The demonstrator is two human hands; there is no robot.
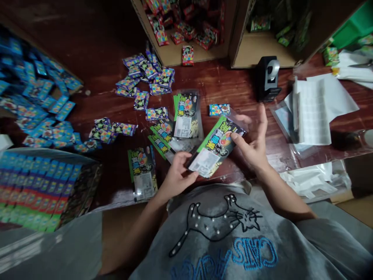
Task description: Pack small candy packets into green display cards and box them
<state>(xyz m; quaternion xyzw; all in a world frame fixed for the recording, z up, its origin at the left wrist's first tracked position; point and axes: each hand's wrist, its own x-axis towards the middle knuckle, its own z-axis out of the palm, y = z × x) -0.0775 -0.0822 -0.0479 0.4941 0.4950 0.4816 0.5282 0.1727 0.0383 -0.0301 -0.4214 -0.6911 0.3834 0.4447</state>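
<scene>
A flat clear-plastic packet (214,147) with a green-edged printed card and a white label is held between both hands above the dark wooden table (233,83). My left hand (176,175) pinches its lower left corner. My right hand (253,146) grips its upper right end with thumb on the front, the other fingers raised and spread behind it. Similar packets lie just beyond: one (186,114) flat at centre, two more (163,136) overlapping under it, another (142,171) nearer on the left.
Small colourful sachets (147,76) are scattered across the table's middle and left; a single one (219,109) lies by my right fingers. Blue sachets (37,93) pile at left, a stacked box (37,186) sits nearer. A tape dispenser (268,77), label sheets (313,111) and cardboard boxes (186,31) stand behind.
</scene>
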